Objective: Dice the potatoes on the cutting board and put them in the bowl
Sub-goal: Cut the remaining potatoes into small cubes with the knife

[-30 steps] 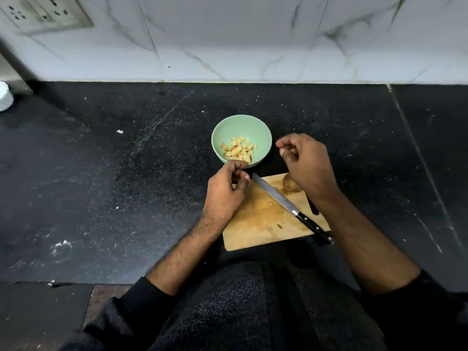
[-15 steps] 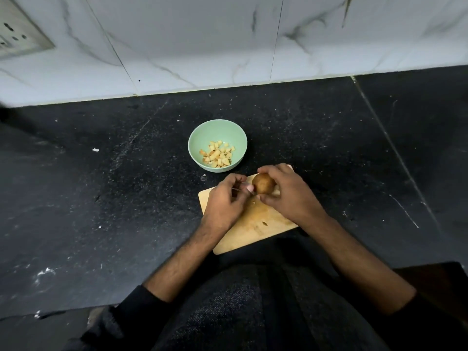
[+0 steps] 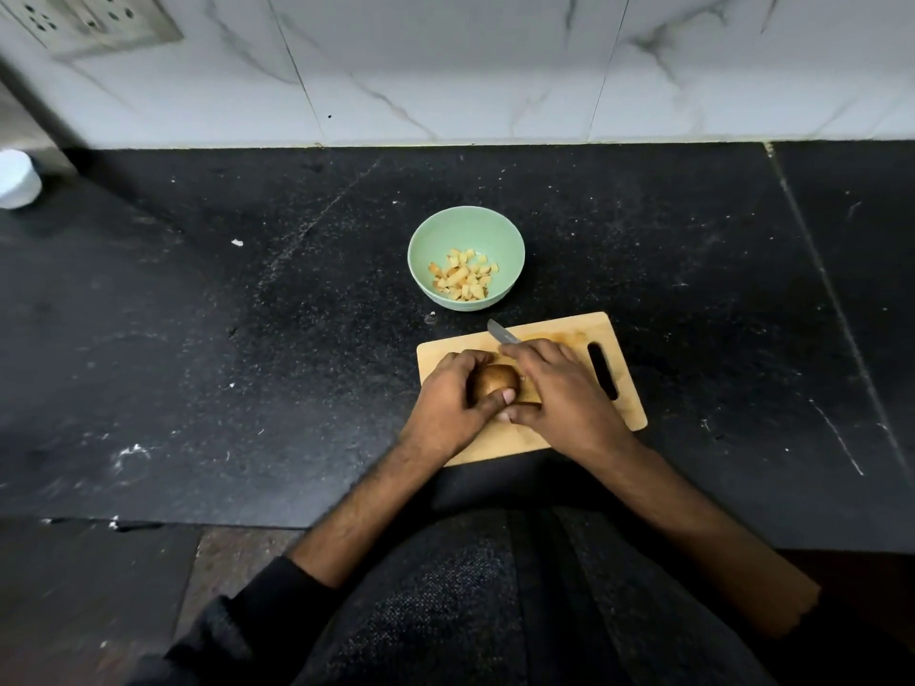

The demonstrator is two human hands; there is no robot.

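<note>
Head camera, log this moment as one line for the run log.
stage: cutting | left hand: holds potato on cutting board | right hand: grips knife | bowl: holds diced potato

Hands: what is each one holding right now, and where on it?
Left hand grips the potato round its left side on the board. Right hand holds the knife, apparently by the hidden handle.

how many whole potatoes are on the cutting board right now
1. The potato sits on the cutting board, gripped by the left hand, with the right hand beside it holding the knife. Others could be hidden under the hands.
</note>
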